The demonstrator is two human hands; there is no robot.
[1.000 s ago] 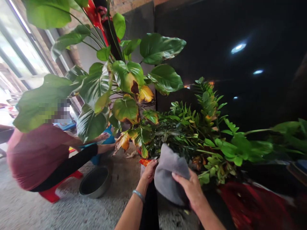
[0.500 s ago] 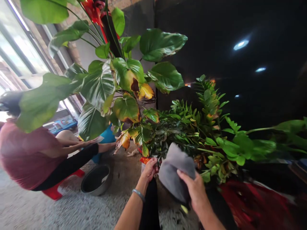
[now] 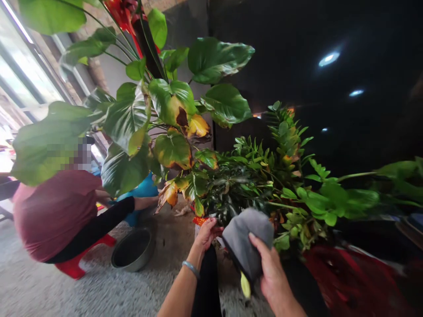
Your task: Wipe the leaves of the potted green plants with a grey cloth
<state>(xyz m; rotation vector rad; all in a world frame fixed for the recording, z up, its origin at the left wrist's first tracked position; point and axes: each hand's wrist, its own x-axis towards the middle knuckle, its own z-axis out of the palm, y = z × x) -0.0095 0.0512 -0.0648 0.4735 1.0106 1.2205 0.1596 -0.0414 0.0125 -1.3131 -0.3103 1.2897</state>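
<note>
My right hand (image 3: pixel 272 270) grips a grey cloth (image 3: pixel 246 240), folded over a leaf stem of the small-leaved plant (image 3: pixel 264 176); a yellow leaf tip (image 3: pixel 245 285) pokes out below the cloth. My left hand (image 3: pixel 207 231), with a bracelet on its wrist, pinches a dark stem just left of the cloth, near the plant's red-trimmed pot (image 3: pixel 198 222). A tall plant with big green and yellowing leaves (image 3: pixel 165 114) rises behind and to the left.
A person in a maroon top (image 3: pixel 49 211) squats at the left on a red stool (image 3: pixel 71 268), arms reaching to a blue object (image 3: pixel 143 191). A metal bowl (image 3: pixel 132 248) stands on the speckled floor. A dark glossy wall (image 3: pixel 330 88) is behind; red cloth (image 3: pixel 346 281) lies lower right.
My right hand has slid the grey cloth down and toward me along the stem, baring a yellow leaf tip. The view has shifted slightly; the squatting person has raised their head.
</note>
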